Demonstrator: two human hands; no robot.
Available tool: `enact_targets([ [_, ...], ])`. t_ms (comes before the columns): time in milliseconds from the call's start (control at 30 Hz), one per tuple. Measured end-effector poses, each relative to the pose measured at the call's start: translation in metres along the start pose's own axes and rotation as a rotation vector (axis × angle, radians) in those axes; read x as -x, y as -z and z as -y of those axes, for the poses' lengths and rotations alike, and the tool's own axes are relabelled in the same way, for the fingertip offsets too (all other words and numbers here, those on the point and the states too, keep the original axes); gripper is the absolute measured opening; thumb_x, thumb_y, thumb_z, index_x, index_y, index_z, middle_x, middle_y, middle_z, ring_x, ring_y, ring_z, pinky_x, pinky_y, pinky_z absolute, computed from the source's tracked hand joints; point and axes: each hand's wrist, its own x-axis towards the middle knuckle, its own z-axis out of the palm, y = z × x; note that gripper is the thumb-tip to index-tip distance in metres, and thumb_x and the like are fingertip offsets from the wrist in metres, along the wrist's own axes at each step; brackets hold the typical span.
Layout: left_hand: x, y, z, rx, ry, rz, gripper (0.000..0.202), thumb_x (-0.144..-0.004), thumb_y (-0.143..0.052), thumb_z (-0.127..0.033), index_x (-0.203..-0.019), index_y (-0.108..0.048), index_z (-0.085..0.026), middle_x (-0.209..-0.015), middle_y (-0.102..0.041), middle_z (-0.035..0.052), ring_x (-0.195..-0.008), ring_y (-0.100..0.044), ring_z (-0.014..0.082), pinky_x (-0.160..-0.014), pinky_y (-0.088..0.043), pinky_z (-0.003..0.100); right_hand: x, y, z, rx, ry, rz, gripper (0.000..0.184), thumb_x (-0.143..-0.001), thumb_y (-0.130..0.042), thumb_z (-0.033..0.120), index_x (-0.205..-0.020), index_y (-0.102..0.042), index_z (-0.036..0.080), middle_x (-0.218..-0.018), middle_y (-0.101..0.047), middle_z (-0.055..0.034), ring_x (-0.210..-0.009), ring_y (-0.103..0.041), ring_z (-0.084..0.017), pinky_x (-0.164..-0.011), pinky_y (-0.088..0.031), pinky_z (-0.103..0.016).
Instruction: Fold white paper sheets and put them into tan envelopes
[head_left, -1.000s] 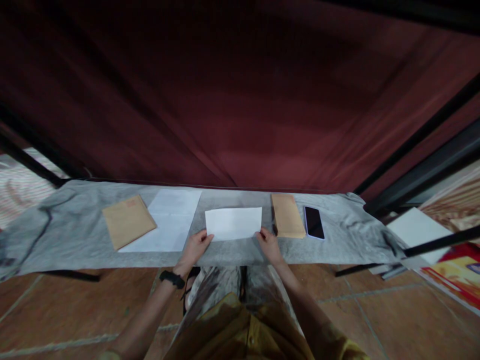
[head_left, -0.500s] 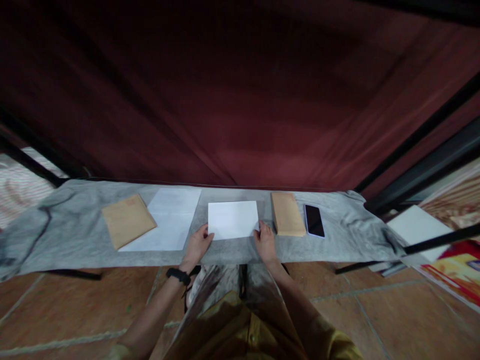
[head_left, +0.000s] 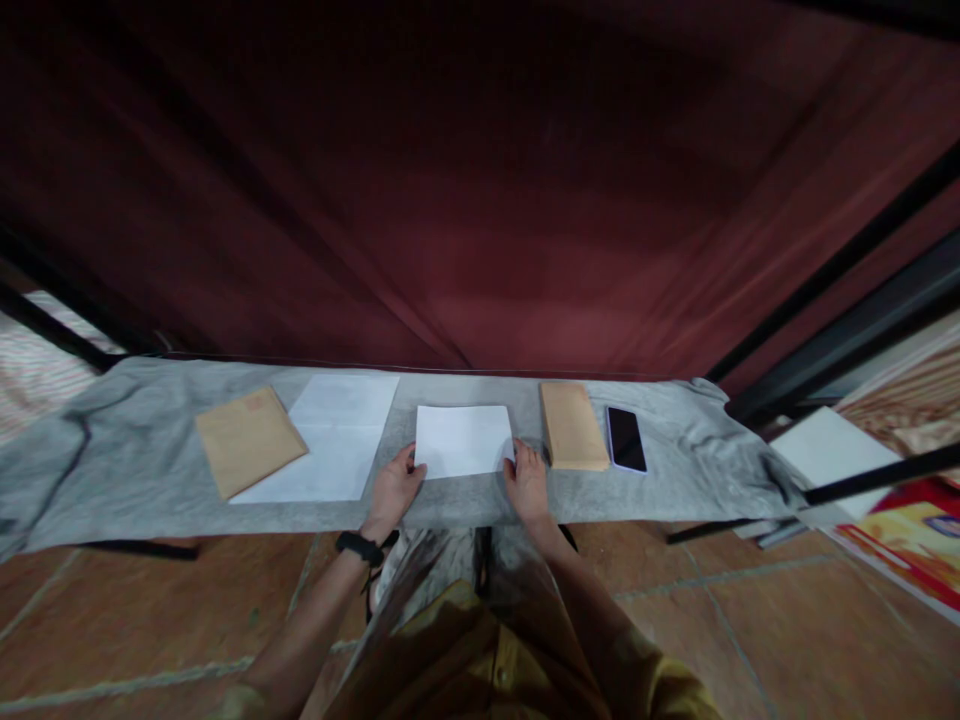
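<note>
A white sheet of paper (head_left: 463,441), apparently folded, is held between my two hands over the middle of the cloth-covered table. My left hand (head_left: 397,490) pinches its lower left corner, thumb on top. At the lower right corner, my right hand (head_left: 528,482) grips the edge in the same way. Just right of that hand lies a stack of brown envelopes (head_left: 574,428). To the left, larger white sheets with a crease (head_left: 341,460) lie flat, partly covered by more brown envelopes (head_left: 251,440).
A phone (head_left: 627,439) lies right of the envelope stack. Grey cloth (head_left: 690,450) covers the narrow table. A dark red curtain (head_left: 480,250) hangs behind it, with black metal bars (head_left: 832,280) at the sides. A white board (head_left: 832,455) and a colourful package (head_left: 915,540) are at far right.
The paper's right edge has shifted slightly left with my right hand, and the sheet bows a little. Both hands keep their hold. The whole view has moved slightly.
</note>
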Motion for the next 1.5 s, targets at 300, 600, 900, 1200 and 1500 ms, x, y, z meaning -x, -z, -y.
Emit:
enact_targets([
  [300,0.001,0.004,0.009,0.133,-0.056,0.002,0.021,-0.078,-0.058,-0.038,-0.086,-0.068,-0.021,-0.079,-0.072,0.0014,-0.077,-0.066,0.0207,-0.072,-0.051,0.031,-0.01,0.007,-0.01,-0.443,-0.186,0.013,0.034,-0.087,-0.055,0.029,-0.119,-0.065,0.021,-0.098,-0.071,-0.0053,-0.092,-0.065,-0.022,-0.092,-0.052,-0.038],
  [600,0.028,0.021,0.003,0.293,-0.265,0.09,0.022,-0.075,-0.06,-0.031,-0.093,-0.068,-0.022,-0.115,-0.074,0.01,-0.111,-0.068,0.0271,-0.1,-0.05,0.041,-0.001,0.034,-0.006,-0.694,-0.137,0.076,0.018,-0.076,-0.06,0.023,-0.087,-0.074,0.024,-0.101,-0.074,-0.0053,-0.101,-0.067,-0.023,-0.096,-0.052,-0.04],
  [900,0.04,0.057,-0.042,0.14,-0.344,-0.052,0.019,-0.08,-0.061,-0.032,-0.095,-0.071,-0.023,-0.109,-0.075,0.0067,-0.111,-0.064,0.0269,-0.105,-0.046,0.041,-0.021,0.076,0.023,-0.66,-0.09,0.047,0.022,-0.084,-0.055,0.028,-0.093,-0.075,0.023,-0.095,-0.075,-0.0053,-0.095,-0.068,-0.023,-0.088,-0.053,-0.035],
  [1200,0.005,0.108,-0.125,0.337,-0.387,-0.388,0.031,-0.081,-0.067,-0.05,-0.081,-0.059,-0.02,-0.072,-0.06,-0.0035,-0.07,-0.054,0.0123,-0.07,-0.045,0.023,-0.097,0.135,0.076,-0.868,-0.04,-0.089,0.027,-0.087,-0.067,0.047,-0.092,-0.066,0.02,-0.077,-0.068,0.0001,-0.073,-0.062,-0.016,-0.068,-0.049,-0.026],
  [1500,-0.004,0.096,-0.139,0.754,-0.296,-0.207,0.042,-0.069,-0.082,-0.051,-0.091,-0.066,-0.019,-0.074,-0.07,-0.0022,-0.065,-0.06,0.0125,-0.064,-0.047,0.024,-0.113,0.136,0.085,-1.06,-0.141,-0.059,0.025,-0.079,-0.072,0.044,-0.088,-0.066,0.022,-0.079,-0.07,0.0021,-0.072,-0.061,-0.015,-0.07,-0.048,-0.025],
])
